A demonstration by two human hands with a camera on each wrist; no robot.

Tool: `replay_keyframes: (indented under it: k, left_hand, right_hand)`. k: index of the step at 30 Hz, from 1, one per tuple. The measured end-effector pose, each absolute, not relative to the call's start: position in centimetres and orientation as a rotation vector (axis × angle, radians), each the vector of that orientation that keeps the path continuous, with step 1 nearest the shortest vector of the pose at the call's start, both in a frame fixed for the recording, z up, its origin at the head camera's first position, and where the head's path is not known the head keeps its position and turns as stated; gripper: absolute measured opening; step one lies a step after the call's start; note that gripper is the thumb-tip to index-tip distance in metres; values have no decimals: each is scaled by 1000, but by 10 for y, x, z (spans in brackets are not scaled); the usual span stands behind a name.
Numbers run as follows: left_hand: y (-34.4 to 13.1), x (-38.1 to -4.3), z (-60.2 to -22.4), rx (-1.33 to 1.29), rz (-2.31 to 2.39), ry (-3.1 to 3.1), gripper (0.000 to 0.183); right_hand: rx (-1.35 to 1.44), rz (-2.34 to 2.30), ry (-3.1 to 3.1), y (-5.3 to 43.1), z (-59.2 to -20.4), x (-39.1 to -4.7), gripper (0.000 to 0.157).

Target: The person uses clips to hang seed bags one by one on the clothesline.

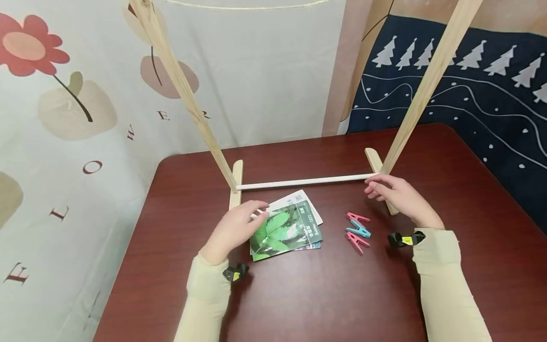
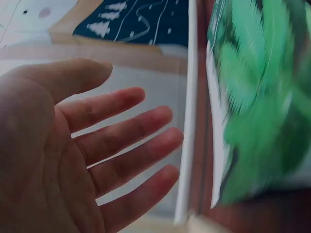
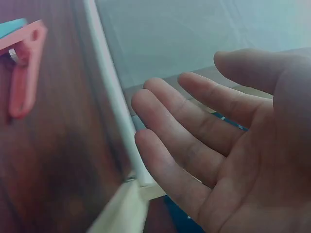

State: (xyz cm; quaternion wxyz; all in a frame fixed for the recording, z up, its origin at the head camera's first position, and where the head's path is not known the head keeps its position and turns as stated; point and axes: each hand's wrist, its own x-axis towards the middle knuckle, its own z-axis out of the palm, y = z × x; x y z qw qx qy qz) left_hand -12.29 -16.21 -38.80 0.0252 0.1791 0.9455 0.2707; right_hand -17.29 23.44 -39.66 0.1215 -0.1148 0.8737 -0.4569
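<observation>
My left hand (image 1: 237,227) hovers at the left edge of a small stack of printed cards, its fingers relaxed and holding nothing. On top of the stack lies a green leaf-pictured card (image 1: 284,230), with a white card (image 1: 315,211) sticking out behind it. In the left wrist view the left fingers (image 2: 141,141) are spread apart beside the leaf picture. My right hand (image 1: 399,197), also empty, is near the right foot of a wooden frame, its fingers loosely bent. Toward the middle from it lie a pink clothespin (image 1: 356,242), a blue clothespin (image 1: 359,229) and another pink clothespin (image 1: 358,217).
The wooden frame has a left post (image 1: 188,95), a right post (image 1: 427,90) and a white crossbar (image 1: 303,182) low between them. A string (image 1: 248,8) runs across near the top. Everything stands on a dark red table (image 1: 282,294), with patterned cloths (image 1: 265,71) behind.
</observation>
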Motion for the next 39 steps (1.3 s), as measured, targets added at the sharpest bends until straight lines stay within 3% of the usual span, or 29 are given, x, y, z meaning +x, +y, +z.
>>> replay_keyframes:
  k: [7, 24, 39]
  left_hand:
    - [-146, -127, -409, 554, 758, 2937, 29]
    - [-164, -125, -427, 428, 607, 3030, 28]
    - [-164, -136, -421, 420, 496, 2940, 47]
  right_hand:
    - [-325, -1372, 2403, 235, -416, -180, 44]
    - [-349, -1231, 2443, 233, -427, -181, 42]
    - [-469, -1055, 2381, 228, -423, -177, 45]
